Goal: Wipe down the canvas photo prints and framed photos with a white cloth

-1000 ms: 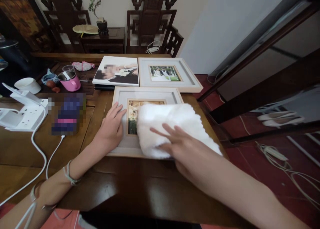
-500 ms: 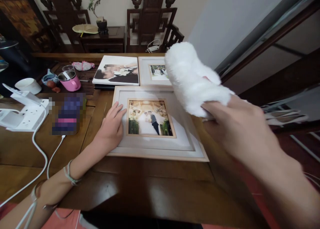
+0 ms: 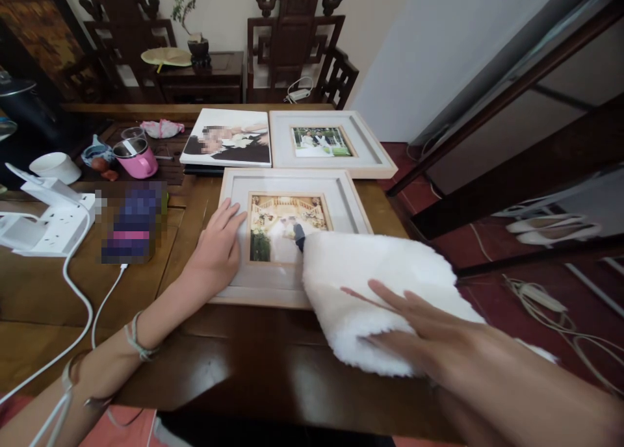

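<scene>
A light wood picture frame (image 3: 287,291) with a wedding photo lies flat on the dark wooden table (image 3: 234,369). My left hand (image 3: 219,249) rests on its left border, fingers stretched out and spread a little. My right hand (image 3: 409,317) grips a fluffy white cloth (image 3: 380,258), with the thumb tucked into a fold and the fingers along the top. The cloth covers the lower right corner of the frame and part of the photo. A second picture frame (image 3: 370,164) lies just behind, and beside it sits a photo panel (image 3: 229,138) on something dark.
At the left are a white power strip (image 3: 61,223), a blurred-out phone (image 3: 131,226) on a charging cable, a pink mug (image 3: 136,161) and a white cup (image 3: 54,166). Dark carved chairs (image 3: 297,38) stand beyond the table. A cable (image 3: 541,297) lies on the floor at right.
My right hand has brought the white cloth down and toward me, from above the frame's upper right to its lower right corner. The rear frame is uncovered now. My left hand stays put.
</scene>
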### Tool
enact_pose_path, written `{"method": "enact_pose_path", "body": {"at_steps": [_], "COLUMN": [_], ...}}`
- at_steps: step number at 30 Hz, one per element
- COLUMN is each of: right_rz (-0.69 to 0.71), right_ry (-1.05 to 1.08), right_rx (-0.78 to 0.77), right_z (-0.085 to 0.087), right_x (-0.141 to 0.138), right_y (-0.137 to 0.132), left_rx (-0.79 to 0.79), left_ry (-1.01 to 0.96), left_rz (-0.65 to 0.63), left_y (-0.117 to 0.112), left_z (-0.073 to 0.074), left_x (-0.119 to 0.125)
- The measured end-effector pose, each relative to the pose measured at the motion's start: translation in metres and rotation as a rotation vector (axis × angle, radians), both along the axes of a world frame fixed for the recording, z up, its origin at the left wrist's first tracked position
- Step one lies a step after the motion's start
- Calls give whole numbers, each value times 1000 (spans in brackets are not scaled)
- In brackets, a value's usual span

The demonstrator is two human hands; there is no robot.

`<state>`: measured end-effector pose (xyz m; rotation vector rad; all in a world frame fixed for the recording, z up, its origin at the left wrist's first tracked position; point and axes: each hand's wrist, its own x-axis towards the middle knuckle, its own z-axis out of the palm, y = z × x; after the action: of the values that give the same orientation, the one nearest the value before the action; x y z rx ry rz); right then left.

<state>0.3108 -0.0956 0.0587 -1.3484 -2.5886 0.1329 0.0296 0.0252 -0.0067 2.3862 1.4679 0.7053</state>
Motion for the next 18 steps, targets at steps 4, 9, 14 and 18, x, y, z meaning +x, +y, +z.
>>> {"method": "enact_pose_path", "body": {"at_steps": [4,9,14,18], "right_rz": [29,-208,-344,-291], "right_ry": [-62,-167,-100,-152], "right_rx": [66,-2,100,160], "right_z": [-5,-13,-23,-24], "right_x": [0,-13,-19,-25], "right_y": [8,68,122,133], "left_rx": [6,18,4,-29], "left_ry": [-5,-11,-16,-9], "left_rz": [3,1,6,2], "left_y": [-1,-1,-1,-1], "left_z": [0,-1,-1,2], "left_x": [0,0,-1,0]}}
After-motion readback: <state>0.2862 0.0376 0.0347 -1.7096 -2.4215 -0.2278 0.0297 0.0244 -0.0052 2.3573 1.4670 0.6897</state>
